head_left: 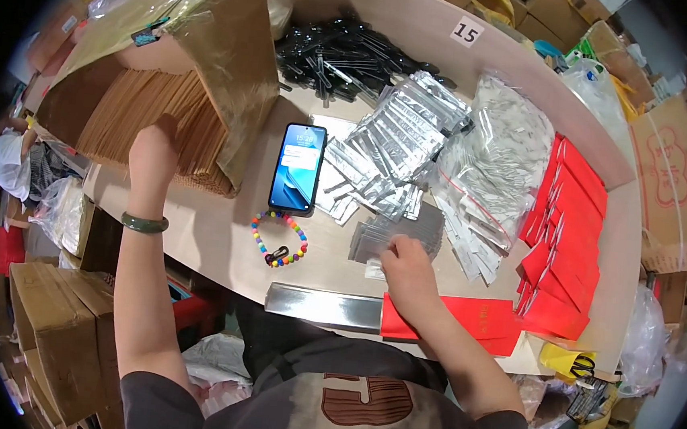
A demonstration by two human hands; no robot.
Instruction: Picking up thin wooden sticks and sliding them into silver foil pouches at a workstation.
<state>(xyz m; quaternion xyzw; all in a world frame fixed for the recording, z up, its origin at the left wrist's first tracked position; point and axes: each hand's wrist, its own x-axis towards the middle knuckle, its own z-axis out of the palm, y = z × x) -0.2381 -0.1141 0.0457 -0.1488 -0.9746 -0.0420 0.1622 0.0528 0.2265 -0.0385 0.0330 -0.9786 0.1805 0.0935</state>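
My left hand (155, 150), with a dark green bangle on its wrist, reaches into the cardboard box (239, 53) lying on its side at the left. Its fingertips are at the tightly packed row of brown cardboard pieces (137, 118); how they grip is hidden. My right hand (410, 274) is closed at the near edge of a fanned stack of grey translucent sheets (378, 237). Its fingers are bent together, and what is between them cannot be made out. Just nearer me lie a silver flat packet (324, 306) and a red envelope (472, 317).
A phone (297, 166) with a beaded strap (300, 251) lies centrally. Behind are black plastic utensils (332, 56), silver packets (406, 131) and a clear bag of white packets (503, 138). Red envelopes (573, 224) line the right, near yellow-held scissors (582, 364). A raised rim (424, 11) bounds the table.
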